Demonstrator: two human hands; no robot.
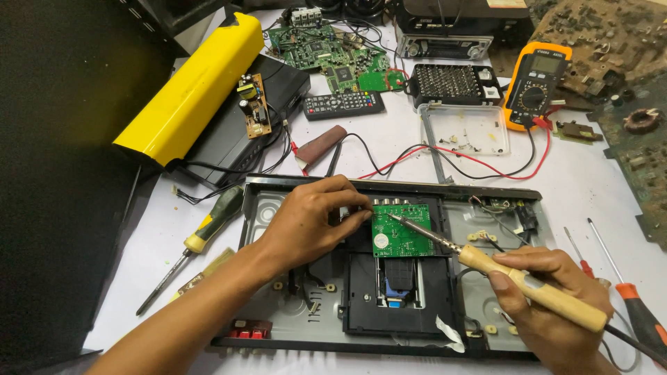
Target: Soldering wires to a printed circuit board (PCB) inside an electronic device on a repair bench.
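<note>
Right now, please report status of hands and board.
Left hand steadies green board. Right hand grips soldering iron, tip on board. Nothing in the way.

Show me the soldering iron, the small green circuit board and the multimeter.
soldering iron (538, 297), head view, on its wooden handle.
small green circuit board (403, 232), head view, on the board's middle.
multimeter (533, 90), head view, near its dial.

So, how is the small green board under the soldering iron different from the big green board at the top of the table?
The small green board sits inside the open black chassis; the big green board lies loose on the table. The left hand steadies the small one and the soldering iron, held by the right hand, touches it; the big one is untouched. Both are green circuit boards.
</note>
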